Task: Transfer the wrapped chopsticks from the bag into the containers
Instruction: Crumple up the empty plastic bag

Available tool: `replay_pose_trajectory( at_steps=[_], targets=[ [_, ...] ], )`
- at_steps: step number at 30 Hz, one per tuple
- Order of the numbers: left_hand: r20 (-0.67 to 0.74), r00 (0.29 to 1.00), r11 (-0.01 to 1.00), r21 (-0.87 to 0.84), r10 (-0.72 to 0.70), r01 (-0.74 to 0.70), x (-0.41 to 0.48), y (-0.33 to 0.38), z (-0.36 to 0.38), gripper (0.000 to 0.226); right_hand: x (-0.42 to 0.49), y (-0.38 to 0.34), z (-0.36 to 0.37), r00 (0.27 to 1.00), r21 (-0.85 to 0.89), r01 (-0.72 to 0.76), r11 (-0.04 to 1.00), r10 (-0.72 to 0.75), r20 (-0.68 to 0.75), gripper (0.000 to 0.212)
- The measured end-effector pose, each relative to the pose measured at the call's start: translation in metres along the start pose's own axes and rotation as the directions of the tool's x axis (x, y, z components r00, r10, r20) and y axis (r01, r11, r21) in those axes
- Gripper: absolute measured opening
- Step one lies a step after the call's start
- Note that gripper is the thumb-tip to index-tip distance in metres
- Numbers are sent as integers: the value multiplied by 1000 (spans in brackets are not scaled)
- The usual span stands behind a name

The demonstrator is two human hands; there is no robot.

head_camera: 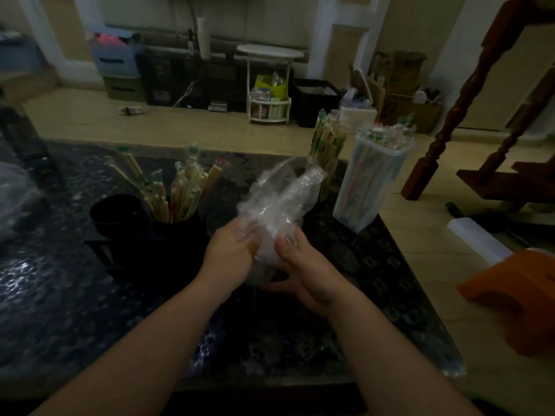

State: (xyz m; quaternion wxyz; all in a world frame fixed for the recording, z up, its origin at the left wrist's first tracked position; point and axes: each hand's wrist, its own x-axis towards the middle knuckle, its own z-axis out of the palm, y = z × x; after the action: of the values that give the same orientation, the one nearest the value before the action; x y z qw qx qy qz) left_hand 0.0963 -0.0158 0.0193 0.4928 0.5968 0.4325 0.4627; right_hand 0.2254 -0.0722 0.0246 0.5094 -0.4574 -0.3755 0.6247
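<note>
Stretching across the lower half of the frame is a dark, speckled worktop (66,295) with a glossy sheen, dimly lit. Beyond its far edge lies a pale tiled floor (180,121). Along the back wall stand stacked storage boxes (115,60) at the upper left and a small white round side table (270,51) near the upper middle. A turned wooden stair post (468,94) runs down the right side, and a blurred orange object (516,292) sits at the right edge.

Left of centre on the worktop stands a round black cup (118,213); I can see nothing inside it. Just beside it a black holder (180,235) carries a fan of wrapped chopsticks (177,193) leaning outward. Upper right of centre, a jar (327,148) is packed with more upright sticks, partly hidden behind the bag (279,196). Beside it, near the worktop's right edge, a tall clear container (369,181) is filled to the brim with them.

The bag is clear, crumpled plastic, held up at the middle of the frame above the worktop. The left hand (231,250) has its fingers curled into the lower folds. The right hand (303,265) clasps the bag from the other side, thumb pressed on the plastic. Whether any sticks are inside the bag, I cannot tell.
</note>
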Motion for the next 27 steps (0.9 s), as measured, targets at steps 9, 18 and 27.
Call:
replay_pose_trajectory(
  at_steps=[9, 18, 27],
  targets=[
    [167, 930, 890, 277, 326, -362, -10, -13, 7, 64, 9, -13, 11, 867, 26, 189, 982, -154, -474, 21],
    [257, 945, 975, -147, 201, -167, -18, 1, 12, 59, -2, -25, 15, 951, -123, 63, 990, -97, -293, 20],
    [-138, 986, 989, -97, 98, -112, -5, 9, 9, 21, 6, -10, 13, 825, -424, 30, 905, -262, -501, 30]
  ],
)
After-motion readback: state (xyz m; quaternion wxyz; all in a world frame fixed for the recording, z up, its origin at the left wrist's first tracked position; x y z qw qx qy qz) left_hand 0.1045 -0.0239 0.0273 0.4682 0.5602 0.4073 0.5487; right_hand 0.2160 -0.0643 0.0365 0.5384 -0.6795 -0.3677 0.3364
